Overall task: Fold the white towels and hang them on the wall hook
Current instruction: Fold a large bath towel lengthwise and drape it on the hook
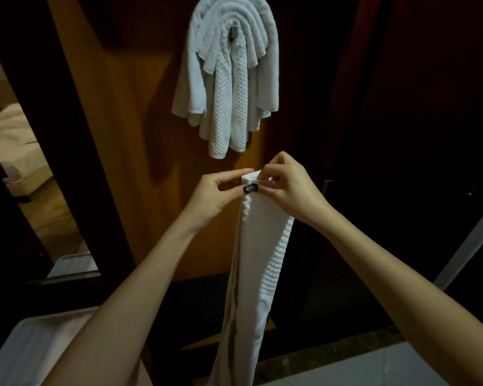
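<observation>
A long white waffle towel, folded into a narrow strip, hangs straight down in front of me. My left hand pinches its top edge from the left, and my right hand pinches the same edge from the right. Both hands meet just below the bundle of hung towels. Several white towels are draped over a metal wall hook on the orange wooden panel above. The hook shows only partly between the folds.
A white tray-like surface lies at the lower left. Dark wooden frames flank the orange panel. A mirror on the left shows a bed with white linen. A pale floor appears at the lower right.
</observation>
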### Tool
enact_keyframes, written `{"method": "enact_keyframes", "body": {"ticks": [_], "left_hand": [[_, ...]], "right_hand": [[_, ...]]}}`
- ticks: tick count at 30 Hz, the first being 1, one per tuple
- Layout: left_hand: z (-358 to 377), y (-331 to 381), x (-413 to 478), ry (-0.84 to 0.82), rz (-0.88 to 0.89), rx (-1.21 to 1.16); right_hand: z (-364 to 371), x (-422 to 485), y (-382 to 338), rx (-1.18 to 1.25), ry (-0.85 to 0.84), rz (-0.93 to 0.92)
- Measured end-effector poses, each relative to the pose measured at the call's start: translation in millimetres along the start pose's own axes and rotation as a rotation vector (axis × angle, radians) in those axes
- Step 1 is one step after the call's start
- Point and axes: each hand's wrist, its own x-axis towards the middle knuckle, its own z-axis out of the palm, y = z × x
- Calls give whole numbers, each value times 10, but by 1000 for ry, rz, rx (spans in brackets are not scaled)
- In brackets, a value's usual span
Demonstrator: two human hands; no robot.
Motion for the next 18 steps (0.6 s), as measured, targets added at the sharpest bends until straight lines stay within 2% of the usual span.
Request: {"method": "enact_keyframes", "body": {"ticks": [4, 8, 12, 16, 18], "left_hand": [[-10, -63, -63, 37, 22, 14], [-155, -119, -94, 121, 43, 28], [-265, -136, -98, 107, 30, -57], [-301, -154, -74, 140, 78, 123], [-321, -151, -76, 141, 105, 229]], "right_hand": [[11, 51, 10, -21, -60, -26], [-193, 91, 237, -164, -268, -15], [-274, 21, 307, -26, -457, -2], [-145, -25, 210, 162, -446, -17], [-72, -22, 161, 147, -384, -45]]}}
